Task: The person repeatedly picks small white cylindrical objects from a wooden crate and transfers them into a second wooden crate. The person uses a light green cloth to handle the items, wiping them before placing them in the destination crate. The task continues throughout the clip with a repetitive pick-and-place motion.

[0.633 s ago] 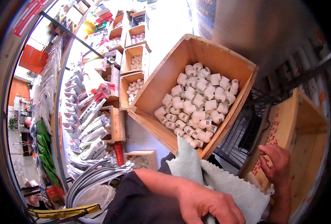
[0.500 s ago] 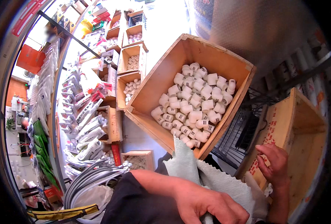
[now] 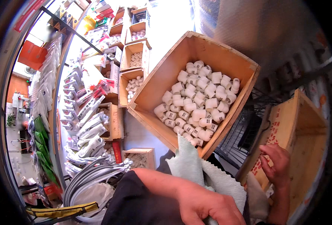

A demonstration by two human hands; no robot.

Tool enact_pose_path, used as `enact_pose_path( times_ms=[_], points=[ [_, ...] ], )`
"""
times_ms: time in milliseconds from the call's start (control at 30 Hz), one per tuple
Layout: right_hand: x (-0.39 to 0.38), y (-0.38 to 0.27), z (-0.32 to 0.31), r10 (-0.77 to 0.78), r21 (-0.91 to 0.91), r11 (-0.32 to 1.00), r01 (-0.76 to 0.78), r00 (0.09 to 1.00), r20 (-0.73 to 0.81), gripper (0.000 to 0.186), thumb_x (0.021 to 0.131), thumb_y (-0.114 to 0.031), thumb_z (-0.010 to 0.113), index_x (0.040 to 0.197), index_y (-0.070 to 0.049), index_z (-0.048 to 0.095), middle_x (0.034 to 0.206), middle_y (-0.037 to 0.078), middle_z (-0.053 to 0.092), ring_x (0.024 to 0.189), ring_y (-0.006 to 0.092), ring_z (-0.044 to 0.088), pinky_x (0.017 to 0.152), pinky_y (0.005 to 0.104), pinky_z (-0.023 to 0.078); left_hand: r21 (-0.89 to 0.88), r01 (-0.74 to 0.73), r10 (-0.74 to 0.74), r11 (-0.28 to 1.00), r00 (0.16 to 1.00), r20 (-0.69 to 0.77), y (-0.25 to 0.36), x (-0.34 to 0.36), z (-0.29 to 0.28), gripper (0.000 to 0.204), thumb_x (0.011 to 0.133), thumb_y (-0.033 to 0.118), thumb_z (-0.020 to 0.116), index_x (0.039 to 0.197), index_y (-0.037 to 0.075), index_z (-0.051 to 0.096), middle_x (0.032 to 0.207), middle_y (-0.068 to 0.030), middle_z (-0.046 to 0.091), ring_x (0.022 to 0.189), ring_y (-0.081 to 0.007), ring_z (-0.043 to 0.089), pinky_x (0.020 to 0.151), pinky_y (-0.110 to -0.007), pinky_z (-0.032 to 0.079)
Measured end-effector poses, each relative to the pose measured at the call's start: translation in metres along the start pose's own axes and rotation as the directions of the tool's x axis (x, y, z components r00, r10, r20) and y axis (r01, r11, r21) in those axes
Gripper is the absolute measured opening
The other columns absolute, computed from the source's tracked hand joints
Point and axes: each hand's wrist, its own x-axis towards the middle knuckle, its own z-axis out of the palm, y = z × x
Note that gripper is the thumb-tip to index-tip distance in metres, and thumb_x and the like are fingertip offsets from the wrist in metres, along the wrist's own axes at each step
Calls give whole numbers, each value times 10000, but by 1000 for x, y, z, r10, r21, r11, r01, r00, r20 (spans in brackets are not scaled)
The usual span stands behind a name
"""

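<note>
Here we see our left hand (image 3: 211, 208) lying over a pale green cloth (image 3: 186, 159), its fingers bending down toward the lower edge so that we cannot tell how firmly they grip, while our right hand (image 3: 276, 163) is loosely curled with a gap between thumb and forefinger, just beside a pale wooden box (image 3: 295, 112) with red print. The cloth spreads below the near corner of a large tilted crate (image 3: 156, 88), its upper tip overlapping that corner in our view, and white pipe elbows (image 3: 199, 103) lie heaped inside the crate. Off to our left, we have coiled grey hoses (image 3: 87, 178) and smaller bins (image 3: 134, 48) of white parts.
</note>
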Motion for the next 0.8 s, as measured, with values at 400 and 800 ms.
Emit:
enact_pose_path(
  times_ms=[400, 800],
  points=[
    [4, -5, -1, -4, 15, 1000, 4, 1000, -2, 343, 695, 6, 722, 1030, -44, 668, 921, 139, 675, 773, 306, 660, 695, 386, 525, 163, -10, 25, 987, 995, -93, 9, 4, -5, 226, 930, 179, 672, 955, -45, 686, 938, -176, 668, 840, -329, 652, 722, -398, 513],
    [3, -3, -4, -19, 19, 1000, 19, 1000, 8, 343, 717, -11, 743, 1049, -58, 671, 925, 120, 684, 805, 297, 676, 699, 382, 538, 172, -57, 48, 983, 997, 56, 27, -1, -10, 285, 1007, 173, 539, 934, -74, 661, 946, -217, 641, 803, -360, 653, 686, -415, 527]
  ],
)
